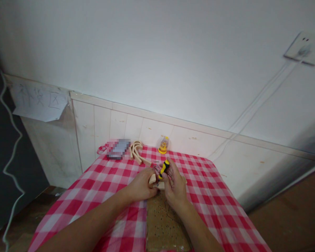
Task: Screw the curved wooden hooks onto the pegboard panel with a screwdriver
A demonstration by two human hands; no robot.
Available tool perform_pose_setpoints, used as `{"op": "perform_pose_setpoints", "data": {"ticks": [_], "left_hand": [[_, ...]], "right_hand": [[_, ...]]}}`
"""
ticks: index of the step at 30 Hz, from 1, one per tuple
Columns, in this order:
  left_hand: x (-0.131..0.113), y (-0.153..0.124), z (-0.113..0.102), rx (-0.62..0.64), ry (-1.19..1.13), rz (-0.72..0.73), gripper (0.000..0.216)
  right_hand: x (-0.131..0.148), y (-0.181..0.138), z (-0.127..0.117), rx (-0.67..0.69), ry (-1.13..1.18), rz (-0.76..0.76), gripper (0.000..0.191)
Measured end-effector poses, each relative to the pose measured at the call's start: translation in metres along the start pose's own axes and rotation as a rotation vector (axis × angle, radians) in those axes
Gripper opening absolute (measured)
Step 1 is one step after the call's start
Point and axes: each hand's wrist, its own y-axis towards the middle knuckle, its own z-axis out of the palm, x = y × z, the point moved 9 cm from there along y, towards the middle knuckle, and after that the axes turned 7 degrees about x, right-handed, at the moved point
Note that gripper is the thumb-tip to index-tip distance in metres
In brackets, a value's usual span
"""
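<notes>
My right hand is closed around a yellow and black screwdriver, which tilts down toward a pale wooden piece. In my left hand is a curved wooden piece, its end showing between thumb and fingers. Whether the two wooden parts are joined I cannot tell. Below both hands lies a brown board dotted with small dark holes. A few small dark screws lie just beyond my hands, partly hidden.
Several curved wooden pieces lie at the back of the checked tablecloth. Near them are a blurred-out grey object and a yellow-based clear container. White cables run down the wall from a socket.
</notes>
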Motion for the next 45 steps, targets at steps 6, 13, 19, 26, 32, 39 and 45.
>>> {"op": "perform_pose_setpoints", "data": {"ticks": [6,13,19,26,32,39,45], "left_hand": [[0.002,0.001,0.001,0.010,0.022,0.004,0.023],[0.005,0.001,0.002,0.009,-0.002,-0.009,0.023],[0.005,0.001,0.002,0.010,-0.009,-0.012,0.023],[0.003,0.000,0.001,0.008,-0.006,-0.020,0.019],[-0.001,0.002,0.001,0.009,0.016,0.015,0.027],[0.000,0.002,0.002,0.015,0.010,0.008,0.021],[0.005,0.002,0.004,0.021,0.009,0.012,0.023]], "right_hand": [[0.006,0.000,-0.003,-0.011,-0.028,-0.015,0.049],[0.005,-0.001,-0.003,-0.011,-0.043,-0.020,0.050],[0.007,0.000,-0.003,-0.008,-0.056,-0.027,0.051],[0.019,0.001,-0.002,0.021,-0.113,-0.085,0.052],[0.023,0.004,0.003,0.092,-0.075,-0.068,0.048],[0.021,0.006,-0.002,0.013,-0.031,-0.065,0.046],[0.029,0.010,-0.002,0.022,-0.028,-0.097,0.040]]}}
